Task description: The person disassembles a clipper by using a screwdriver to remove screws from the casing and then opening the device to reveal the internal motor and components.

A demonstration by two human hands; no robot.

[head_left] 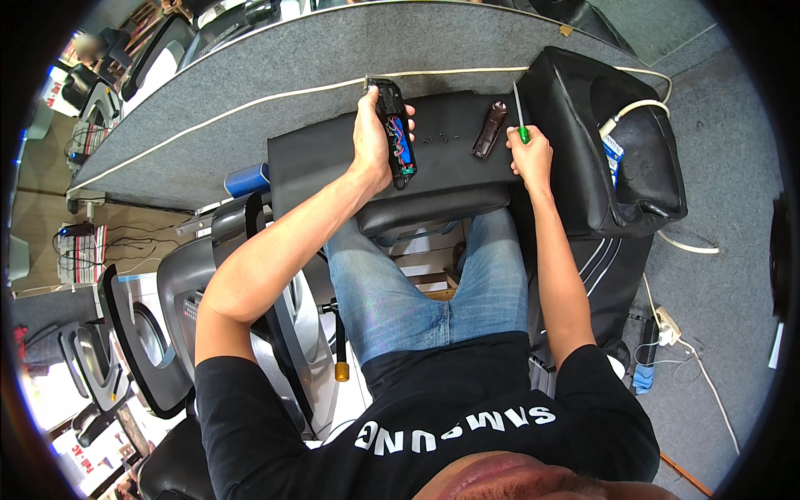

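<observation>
My left hand [372, 143] is wrapped round a black hair clipper [392, 108], its blade end pointing away from me. The back of the clipper's casing is off, and a blue battery [397, 137] with red wires shows inside. My right hand [532, 156] grips a screwdriver [523, 133] by its green handle, its thin shaft pointing up and away. Between the hands, a dark brown casing cover [490, 130] lies on the black padded surface [317, 158]. Several tiny dark screws [442, 137] lie between clipper and cover. The screwdriver tip touches neither clipper nor cover.
A black padded bag or seat [575, 150] stands at the right, with a white cable [625, 112] and a blue packet on it. A curved grey ledge [350, 42] with a white cord runs behind. At the left are a blue box [247, 179] and a salon chair [192, 283].
</observation>
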